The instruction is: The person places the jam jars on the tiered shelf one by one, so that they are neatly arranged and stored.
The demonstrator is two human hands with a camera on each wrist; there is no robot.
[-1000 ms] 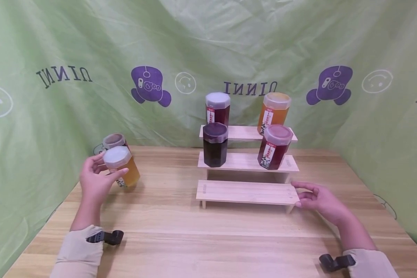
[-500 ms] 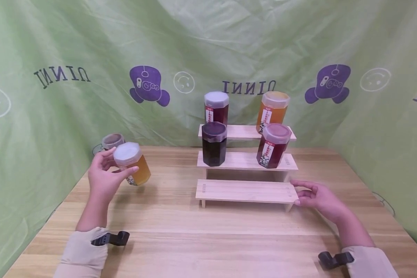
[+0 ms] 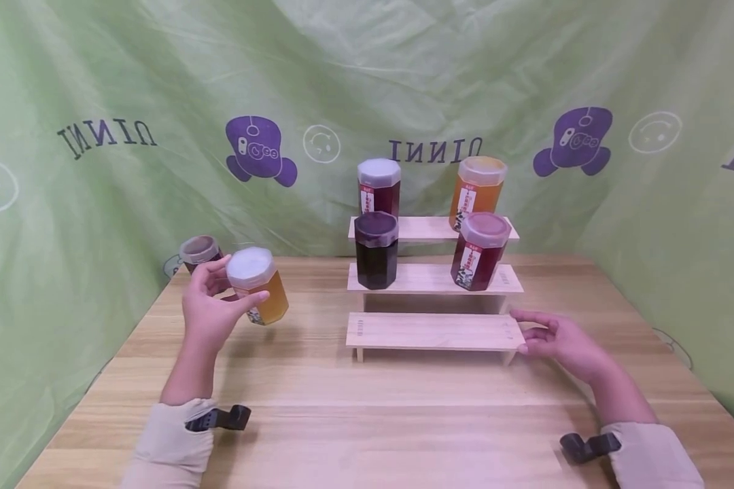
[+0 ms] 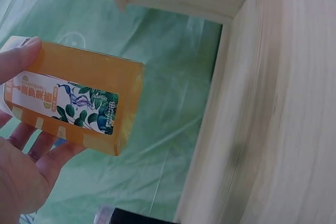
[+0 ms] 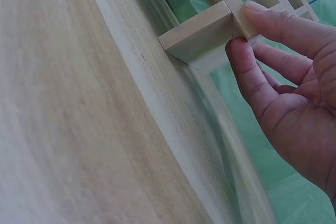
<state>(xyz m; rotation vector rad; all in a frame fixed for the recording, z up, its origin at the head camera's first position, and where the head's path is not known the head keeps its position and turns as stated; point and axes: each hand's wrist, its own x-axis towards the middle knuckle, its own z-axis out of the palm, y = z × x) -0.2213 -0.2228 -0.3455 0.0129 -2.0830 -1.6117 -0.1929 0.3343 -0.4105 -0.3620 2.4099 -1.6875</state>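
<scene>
My left hand [image 3: 220, 302] grips an amber honey jar [image 3: 263, 292] with a white lid, tilted and held just above the table, left of the wooden three-step stand [image 3: 434, 331]. In the left wrist view the jar [image 4: 79, 103] lies across my fingers [image 4: 37, 153], its leaf-pattern label showing. My right hand [image 3: 529, 333] rests on the table at the right end of the stand's lowest step. Its index finger [image 5: 283, 22] lies along the board's corner and its thumb [image 5: 247, 77] presses against the leg.
The top step carries a dark red jar [image 3: 379, 187] and an amber jar [image 3: 476, 190]. A dark purple jar [image 3: 376, 248] and a red jar [image 3: 482, 251] occupy the middle step. Another dark jar [image 3: 198, 250] stands on the table behind my left hand. Green printed cloth surrounds the table.
My left hand has carried the amber jar to the right, away from the dark jar and closer to the stand. My right hand has stayed at the stand's corner.
</scene>
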